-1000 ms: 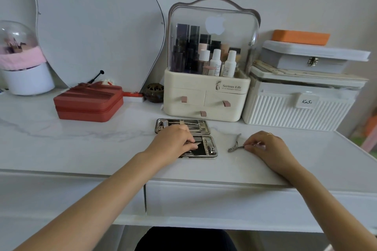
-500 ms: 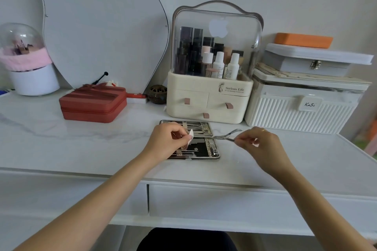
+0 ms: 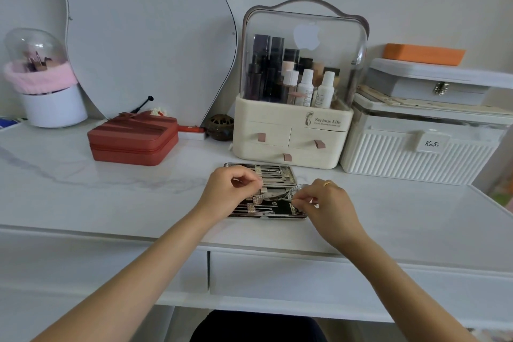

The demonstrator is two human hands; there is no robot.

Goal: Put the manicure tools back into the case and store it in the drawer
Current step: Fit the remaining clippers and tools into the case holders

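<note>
The metal manicure case point(image 3: 288, 175) lies open flat on the white desk, several steel tools held under straps in both halves. My right hand point(image 3: 324, 205) pinches the cuticle nipper point(image 3: 280, 196) by its handles, and the nipper lies over the near half of the case. My left hand point(image 3: 230, 189) hovers over the case's left side, fingers curled and pinching a small strap at about the hinge line. The desk drawer point(image 3: 277, 277) below the front edge is closed.
A cream cosmetics organiser point(image 3: 291, 136) with small drawers stands right behind the case. A red zip box point(image 3: 133, 139) sits to the left and a ribbed white box point(image 3: 416, 153) to the right. A mirror point(image 3: 144, 30) leans on the wall; a white pot point(image 3: 52, 105) stands far left.
My right hand lifted the nipper from the desk right of the case and carried it left over the near half. My left hand rose from the tools and pinches a strap.
</note>
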